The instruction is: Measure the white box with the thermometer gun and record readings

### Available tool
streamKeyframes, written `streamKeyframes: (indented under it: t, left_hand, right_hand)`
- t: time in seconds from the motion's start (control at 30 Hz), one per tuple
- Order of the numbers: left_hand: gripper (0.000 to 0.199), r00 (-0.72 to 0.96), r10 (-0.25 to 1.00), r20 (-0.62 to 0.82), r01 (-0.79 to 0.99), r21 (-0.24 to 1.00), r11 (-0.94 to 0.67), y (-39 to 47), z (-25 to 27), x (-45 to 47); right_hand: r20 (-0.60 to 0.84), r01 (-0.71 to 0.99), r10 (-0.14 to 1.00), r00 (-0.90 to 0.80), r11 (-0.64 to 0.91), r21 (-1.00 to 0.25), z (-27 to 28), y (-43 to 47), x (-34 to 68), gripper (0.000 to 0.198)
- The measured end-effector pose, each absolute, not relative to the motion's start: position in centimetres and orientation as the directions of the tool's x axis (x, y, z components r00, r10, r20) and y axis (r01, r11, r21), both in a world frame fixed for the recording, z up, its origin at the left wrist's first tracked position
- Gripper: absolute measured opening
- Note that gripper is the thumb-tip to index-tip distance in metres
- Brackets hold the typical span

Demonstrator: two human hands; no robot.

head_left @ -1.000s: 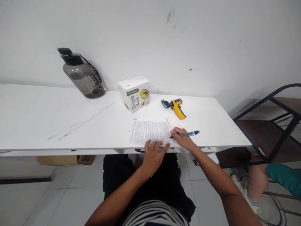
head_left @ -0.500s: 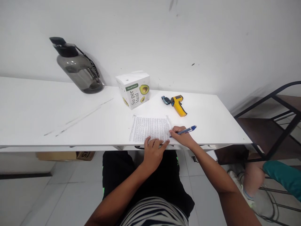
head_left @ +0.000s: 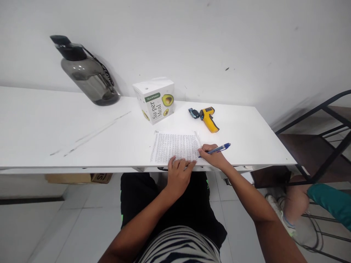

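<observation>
A sheet of paper (head_left: 175,146) covered in rows of small handwriting lies near the front edge of the white table (head_left: 95,138). My left hand (head_left: 179,173) rests its spread fingers on the paper's lower edge. In my right hand (head_left: 212,155) is a blue pen (head_left: 222,148), pinched with its tip at the sheet's lower right side. Beyond the paper are a yellow infrared thermometer gun (head_left: 210,120) and, touching or close beside it, a small dark watch-like object (head_left: 194,113).
A white meal box (head_left: 155,102) with avocado pictures stands behind the paper. A large grey water bottle (head_left: 89,80) is by the wall at left. Under the table sits a cardboard box (head_left: 74,178). At right are a dark metal-framed rack (head_left: 301,146) and another person's leg (head_left: 296,201).
The view has shifted slightly, so everything on the table appears a little higher. Both hands stay at the paper, and the pen remains in my right hand with hardly any movement.
</observation>
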State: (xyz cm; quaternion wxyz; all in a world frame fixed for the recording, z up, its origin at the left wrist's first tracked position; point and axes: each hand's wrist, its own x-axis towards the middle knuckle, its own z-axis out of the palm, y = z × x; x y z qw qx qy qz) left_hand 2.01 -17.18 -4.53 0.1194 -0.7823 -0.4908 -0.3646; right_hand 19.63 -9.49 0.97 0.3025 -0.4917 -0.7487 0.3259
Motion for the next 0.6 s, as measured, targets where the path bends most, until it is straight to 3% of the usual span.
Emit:
streamKeyframes:
  t: [0.6]
  left_hand:
    - [0.027, 0.242, 0.685, 0.687, 0.859, 0.177, -0.481, -17.27, -4.24, 2.05]
  right_hand:
    - [0.155, 0.496, 0.917, -0.366, 0.333, -0.802, 0.7, -9.21, 19.78, 0.033]
